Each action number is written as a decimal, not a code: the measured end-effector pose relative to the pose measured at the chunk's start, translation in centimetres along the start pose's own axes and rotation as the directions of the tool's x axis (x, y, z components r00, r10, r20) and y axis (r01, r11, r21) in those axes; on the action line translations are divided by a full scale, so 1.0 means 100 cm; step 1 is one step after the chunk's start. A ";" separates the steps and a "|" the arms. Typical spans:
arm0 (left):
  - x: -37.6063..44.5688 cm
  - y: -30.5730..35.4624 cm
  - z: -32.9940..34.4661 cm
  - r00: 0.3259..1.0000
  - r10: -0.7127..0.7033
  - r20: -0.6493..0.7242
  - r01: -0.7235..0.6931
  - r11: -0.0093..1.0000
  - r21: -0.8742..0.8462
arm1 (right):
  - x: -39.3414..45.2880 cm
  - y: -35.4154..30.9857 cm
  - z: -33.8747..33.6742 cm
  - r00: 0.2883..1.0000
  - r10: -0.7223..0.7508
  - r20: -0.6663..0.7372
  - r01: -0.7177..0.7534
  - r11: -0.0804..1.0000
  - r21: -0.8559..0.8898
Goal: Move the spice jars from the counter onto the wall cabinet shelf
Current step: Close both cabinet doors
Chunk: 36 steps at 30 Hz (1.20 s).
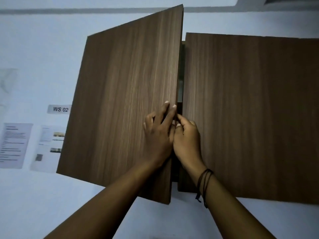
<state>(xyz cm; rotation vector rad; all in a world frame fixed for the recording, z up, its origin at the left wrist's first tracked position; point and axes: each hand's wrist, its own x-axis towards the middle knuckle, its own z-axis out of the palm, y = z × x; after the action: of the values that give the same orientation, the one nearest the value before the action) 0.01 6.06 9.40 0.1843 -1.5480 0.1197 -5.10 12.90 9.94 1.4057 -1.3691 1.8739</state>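
A dark wood wall cabinet fills the view. Its left door [124, 94] stands partly swung out toward me, and its right door [250, 118] is flush and closed. My left hand [158, 135] lies flat on the left door's face near its free edge, fingers spread. My right hand [187, 140] curls its fingers around that same edge from the gap side. Through the narrow dark gap [181, 80] little of the inside shows, and the shelf is hidden. No spice jars and no counter are in view.
A pale wall [34, 49] surrounds the cabinet. A "WS 02" label [60, 109] and two printed sheets [15, 145] are stuck on the wall left of the open door. Dark cords wrap my right wrist [204, 180].
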 end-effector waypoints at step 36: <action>-0.029 -0.078 0.117 0.924 0.268 0.271 -0.342 0.897 0.280 | 0.007 0.123 -0.001 0.962 -0.183 0.201 0.267 0.500 -0.824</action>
<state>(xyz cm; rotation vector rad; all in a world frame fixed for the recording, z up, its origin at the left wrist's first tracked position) -10.03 -3.73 6.37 0.2150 -1.7719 0.6261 -15.10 7.64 5.07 1.0401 -1.6868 0.7179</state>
